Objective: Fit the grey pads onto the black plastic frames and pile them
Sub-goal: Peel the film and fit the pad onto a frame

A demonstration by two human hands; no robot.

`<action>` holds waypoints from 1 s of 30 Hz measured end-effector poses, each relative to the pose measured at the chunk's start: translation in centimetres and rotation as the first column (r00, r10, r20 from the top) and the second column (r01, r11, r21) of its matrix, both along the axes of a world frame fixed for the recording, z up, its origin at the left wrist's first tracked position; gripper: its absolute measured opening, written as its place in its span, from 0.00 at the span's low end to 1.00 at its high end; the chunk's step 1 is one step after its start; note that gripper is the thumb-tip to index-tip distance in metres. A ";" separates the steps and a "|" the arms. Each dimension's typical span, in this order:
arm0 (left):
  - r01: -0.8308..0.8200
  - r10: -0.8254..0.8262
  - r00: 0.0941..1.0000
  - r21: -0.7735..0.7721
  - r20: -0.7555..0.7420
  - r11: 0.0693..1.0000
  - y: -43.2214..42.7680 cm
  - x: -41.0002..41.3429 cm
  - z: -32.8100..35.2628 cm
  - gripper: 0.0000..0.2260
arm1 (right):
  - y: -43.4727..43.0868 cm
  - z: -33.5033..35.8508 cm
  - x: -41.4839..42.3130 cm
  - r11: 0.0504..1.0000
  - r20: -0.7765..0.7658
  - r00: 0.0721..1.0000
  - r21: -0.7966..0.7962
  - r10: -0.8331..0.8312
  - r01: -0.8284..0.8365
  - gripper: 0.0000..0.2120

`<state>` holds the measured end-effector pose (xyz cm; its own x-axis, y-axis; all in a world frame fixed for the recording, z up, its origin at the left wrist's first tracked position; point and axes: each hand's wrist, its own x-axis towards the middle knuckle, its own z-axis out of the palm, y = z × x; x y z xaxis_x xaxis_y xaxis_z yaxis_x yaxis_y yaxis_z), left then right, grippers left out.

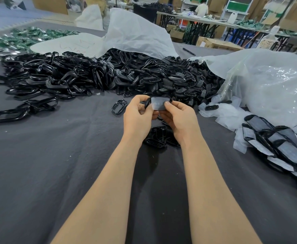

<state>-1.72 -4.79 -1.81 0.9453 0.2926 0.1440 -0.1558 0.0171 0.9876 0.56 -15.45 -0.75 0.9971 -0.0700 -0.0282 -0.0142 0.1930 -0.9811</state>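
Left hand (137,114) grips black frame (146,104) | right hand (179,118) pinches grey pad (159,103), seemingly over frame, between hands

I saw a dark grey cloth (38,173), a white sack (135,32) behind, a clear plastic bag (271,81) at right, green pieces (21,37) far left, a black pen (189,51)

Both forearms reached forward; the left hand (138,115) and right hand (179,116) met, fingers curled, pinching together.
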 end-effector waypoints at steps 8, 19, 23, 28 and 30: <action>-0.011 0.011 1.000 -0.040 0.008 0.999 -0.1 0.2 -0.2 0.11 | -0.1 0.4 -0.3 0.990 -0.090 0.994 0.130 0.065 -0.053 0.06; -0.011 0.012 1.000 -0.043 0.025 0.999 -0.2 0.2 -0.3 0.11 | 0.3 0.5 -0.3 0.981 -0.114 0.993 0.192 0.027 -0.005 0.07; -0.002 0.003 1.000 -0.030 0.029 1.000 -0.3 0.1 -0.2 0.09 | 0.4 0.4 -0.2 0.994 -0.072 0.997 0.102 -0.027 0.034 0.08; 0.018 -0.014 0.999 -0.100 0.035 0.995 -0.4 -0.1 0.0 0.08 | 0.5 0.4 -0.2 0.996 -0.044 0.997 0.059 -0.067 0.069 0.09; 0.027 -0.025 0.999 -0.124 0.024 0.992 -0.4 -0.1 0.1 0.06 | 0.5 0.3 -0.1 0.995 -0.033 0.995 0.021 -0.097 0.098 0.09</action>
<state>-1.83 -5.23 -1.72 0.9498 0.2849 0.1296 -0.1759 0.1433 0.9739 0.46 -14.98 -0.44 0.9841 -0.1658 -0.0630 -0.0258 0.2176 -0.9757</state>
